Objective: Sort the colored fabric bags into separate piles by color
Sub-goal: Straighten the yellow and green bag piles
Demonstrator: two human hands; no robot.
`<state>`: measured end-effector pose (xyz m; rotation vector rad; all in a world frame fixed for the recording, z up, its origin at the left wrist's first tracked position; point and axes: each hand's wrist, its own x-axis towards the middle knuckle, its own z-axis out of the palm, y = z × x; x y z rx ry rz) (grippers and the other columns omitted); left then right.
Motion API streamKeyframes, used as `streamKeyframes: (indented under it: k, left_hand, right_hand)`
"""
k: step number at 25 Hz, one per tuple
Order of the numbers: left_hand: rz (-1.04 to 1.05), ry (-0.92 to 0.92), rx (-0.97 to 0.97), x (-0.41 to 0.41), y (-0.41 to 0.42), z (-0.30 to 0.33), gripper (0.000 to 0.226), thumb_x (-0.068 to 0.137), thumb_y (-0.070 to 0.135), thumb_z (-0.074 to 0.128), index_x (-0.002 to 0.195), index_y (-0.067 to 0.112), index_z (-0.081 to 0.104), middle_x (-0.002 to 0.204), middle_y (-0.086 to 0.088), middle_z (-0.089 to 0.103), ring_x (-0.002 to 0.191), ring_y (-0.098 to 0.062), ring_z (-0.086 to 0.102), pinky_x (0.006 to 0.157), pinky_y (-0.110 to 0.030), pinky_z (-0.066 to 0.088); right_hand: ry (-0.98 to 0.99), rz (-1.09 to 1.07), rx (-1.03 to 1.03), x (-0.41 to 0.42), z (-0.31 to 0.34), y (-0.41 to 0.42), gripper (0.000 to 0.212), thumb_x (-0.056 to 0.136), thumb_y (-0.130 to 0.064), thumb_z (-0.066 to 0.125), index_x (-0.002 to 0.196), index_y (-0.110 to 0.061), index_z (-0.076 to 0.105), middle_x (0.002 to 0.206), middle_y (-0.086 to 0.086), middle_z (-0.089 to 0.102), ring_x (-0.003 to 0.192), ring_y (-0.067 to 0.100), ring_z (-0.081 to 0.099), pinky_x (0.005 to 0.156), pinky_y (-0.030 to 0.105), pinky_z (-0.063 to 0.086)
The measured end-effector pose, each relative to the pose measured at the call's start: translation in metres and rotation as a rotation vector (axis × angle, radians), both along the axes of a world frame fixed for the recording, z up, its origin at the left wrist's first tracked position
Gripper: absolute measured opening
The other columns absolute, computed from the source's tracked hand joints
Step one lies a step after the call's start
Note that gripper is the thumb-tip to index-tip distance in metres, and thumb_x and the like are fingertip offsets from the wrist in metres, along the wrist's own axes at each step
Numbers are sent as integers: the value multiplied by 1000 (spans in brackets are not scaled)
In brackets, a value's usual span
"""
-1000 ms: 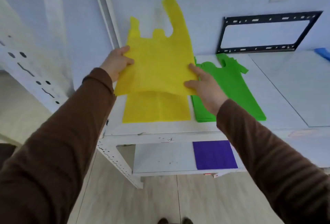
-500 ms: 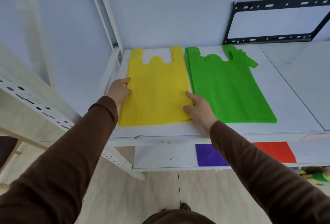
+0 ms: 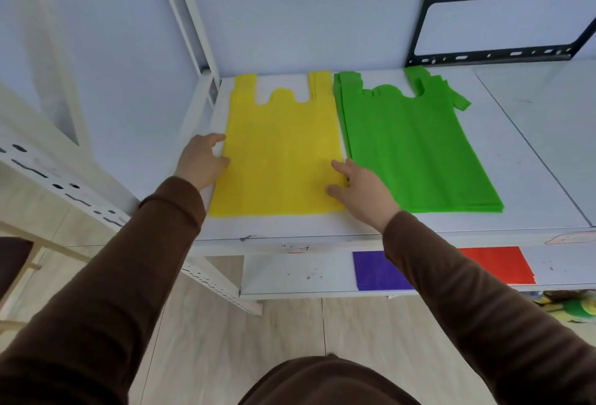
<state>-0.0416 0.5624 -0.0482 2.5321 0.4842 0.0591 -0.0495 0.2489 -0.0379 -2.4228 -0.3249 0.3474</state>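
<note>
while loosely spread fingers (image 3: pixel 338 165) rest on yellow bags (image 3: pixel 277 153), green bags (image 3: pixel 412 146) lie just beside.

Hands (image 3: pixel 362 191), seemingly flat, on yellow bags (image 3: pixel 280 149)

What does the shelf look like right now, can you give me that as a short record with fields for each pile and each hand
upper shelf: white, holds two piles side by side
yellow pile: left, flat, handles toward the wall
green pile: right of the yellow, several bags, one handle splayed out
left hand: at the yellow pile's left edge, fingers relaxed
right hand: fingers straight, resting on the yellow pile's right edge
lower shelf: purple bag and red bag, partly hidden by the right sleeve
</note>
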Motion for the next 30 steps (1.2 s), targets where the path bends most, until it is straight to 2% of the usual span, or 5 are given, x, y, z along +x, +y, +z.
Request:
streamKeyframes:
  k: [8, 14, 19, 23, 30]
  left_hand:
    - [-47, 89, 6, -68, -20, -9, 66, 90, 31, 60, 149, 27, 32, 139, -8, 46, 122, -27, 50, 100, -44, 44]
    - [-288, 226, 106, -84, -22, 5, 85, 73, 55, 75, 146, 42, 34, 154, 6, 23, 140, -22, 19, 114, -40, 25]
    - [-335, 205, 169, -84, -20, 5, 73, 81, 51, 70, 146, 41, 37, 154, 1, 30, 138, -25, 25, 114, -38, 24]
    - [-343, 204, 200, -86, -20, 2, 67, 87, 49, 63, 147, 39, 36, 156, 0, 29, 139, -26, 24, 115, -37, 22]
    - [-346, 250, 212, -82, -24, 5, 70, 89, 42, 63, 150, 33, 31, 159, -3, 23, 143, -29, 17, 117, -41, 20]
  right_hand:
    - [-6, 85, -82, -16, 0, 1, 66, 97, -28, 53, 153, -14, 23, 158, 17, 26, 141, 38, 29, 111, 41, 29]
    - [-130, 244, -347, -17, 1, -3, 70, 87, -44, 66, 147, -20, 39, 153, 14, 33, 129, 39, 35, 107, 41, 32]
    - [-234, 335, -425, -17, -2, -4, 61, 90, -44, 61, 143, -19, 43, 157, 12, 28, 129, 38, 35, 106, 43, 37]
    - [-300, 365, -486, -15, -9, -3, 55, 95, -43, 52, 143, -17, 42, 143, 11, 45, 122, 34, 39, 104, 42, 38]
    - [-368, 394, -475, -5, -16, -6, 65, 90, -52, 56, 142, -15, 43, 145, 12, 44, 125, 34, 39, 107, 45, 37]
